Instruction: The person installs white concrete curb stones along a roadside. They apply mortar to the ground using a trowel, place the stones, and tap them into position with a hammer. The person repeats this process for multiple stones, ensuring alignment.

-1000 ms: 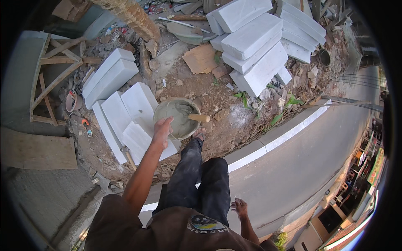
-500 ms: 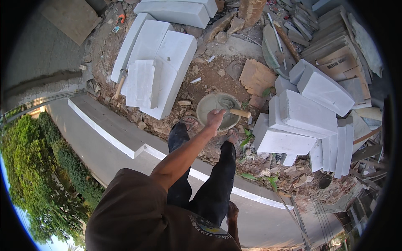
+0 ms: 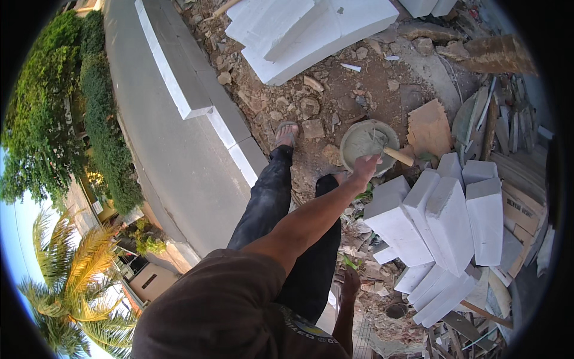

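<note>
My left hand is closed at the near edge of a round bucket, apparently on its thin handle. Wet grey mortar lies inside the bucket. A trowel's wooden handle sticks out over the rim beside my fingers, while its blade is sunk out of sight in the mortar. My right hand hangs low beside my right leg, fingers loosely bent and a little apart, with nothing visible in it.
White blocks lie at the top, and more white blocks are stacked at right. A torn brown board lies beyond the bucket. Rubble covers the ground. A grey kerb edges the road at left.
The view has turned, so the bucket sits farther right in the picture. My left foot has stepped away from it to the left. My left hand stays at the bucket.
</note>
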### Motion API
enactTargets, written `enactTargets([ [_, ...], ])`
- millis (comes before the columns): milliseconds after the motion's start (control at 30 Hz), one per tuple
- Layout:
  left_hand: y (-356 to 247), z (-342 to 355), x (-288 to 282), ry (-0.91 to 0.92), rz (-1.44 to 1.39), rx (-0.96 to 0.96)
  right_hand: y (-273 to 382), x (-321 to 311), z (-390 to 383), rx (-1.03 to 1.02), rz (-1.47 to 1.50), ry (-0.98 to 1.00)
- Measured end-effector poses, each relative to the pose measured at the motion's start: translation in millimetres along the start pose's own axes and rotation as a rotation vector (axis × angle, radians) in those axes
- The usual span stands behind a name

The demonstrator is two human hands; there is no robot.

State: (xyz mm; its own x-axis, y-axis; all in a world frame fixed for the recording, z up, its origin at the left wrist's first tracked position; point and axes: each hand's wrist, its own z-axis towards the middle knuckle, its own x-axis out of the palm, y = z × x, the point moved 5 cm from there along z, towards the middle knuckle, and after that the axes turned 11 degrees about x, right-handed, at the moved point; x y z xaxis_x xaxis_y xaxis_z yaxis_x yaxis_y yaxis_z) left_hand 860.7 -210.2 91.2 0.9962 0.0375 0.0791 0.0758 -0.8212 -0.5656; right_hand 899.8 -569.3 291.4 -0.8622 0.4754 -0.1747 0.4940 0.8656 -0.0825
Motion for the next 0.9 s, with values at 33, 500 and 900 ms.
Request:
enactTargets([
  [33, 5.5, 0.8, 2.3, -0.009, -0.029, 0.008, 4.6, -2.7, 4.0, 0.001, -0.031, 0.009],
  [500, 4.4, -17.0, -15.9, 0.098, 0.175, 0.197, 93.3, -17.1, 63.7, -0.151, -0.412, 0.08],
  [900, 20.3, -1.5, -71.9, 0.07, 0.305, 0.331, 317.9, 51.5, 123.0, -0.966, -0.904, -0.197],
])
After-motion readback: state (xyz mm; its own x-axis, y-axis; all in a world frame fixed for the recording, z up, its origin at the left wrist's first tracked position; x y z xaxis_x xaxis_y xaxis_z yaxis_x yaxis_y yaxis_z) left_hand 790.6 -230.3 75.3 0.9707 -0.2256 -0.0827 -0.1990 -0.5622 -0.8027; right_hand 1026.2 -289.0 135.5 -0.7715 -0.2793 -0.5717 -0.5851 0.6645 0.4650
